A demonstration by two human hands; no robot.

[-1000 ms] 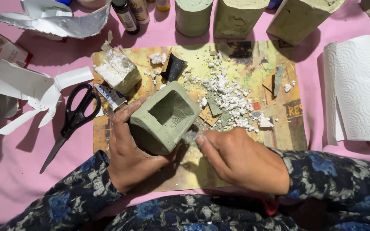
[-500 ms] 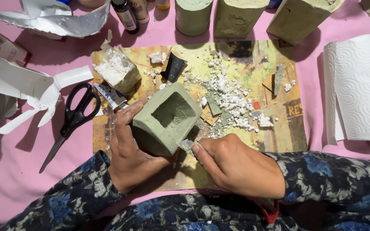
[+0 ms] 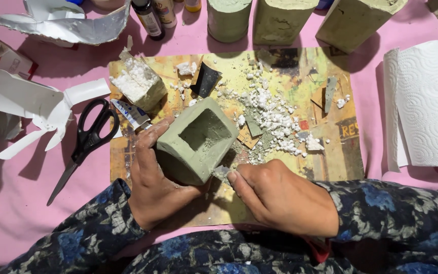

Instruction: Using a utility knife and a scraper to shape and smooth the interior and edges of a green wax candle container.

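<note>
Head view: left hand (image 3: 153,190) cradled the square green hollow block (image 3: 196,139) from seven o'clock, its grip wrapped round the near wall, opening tilted up toward one o'clock. Right hand (image 3: 280,195) sat at the block's four o'clock, its grip pinched on a small grey scraper (image 3: 222,172) touching the near corner. Both rested above the paint-stained mat (image 3: 330,152), white crumbs (image 3: 269,111) beyond.

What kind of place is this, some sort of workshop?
Most likely a home craft table rather than a workshop. A pink cloth covers it, the left hand steadies a hollow green cast block above a crumb-strewn work mat, and scissors and a paper towel roll lie close by.
</note>
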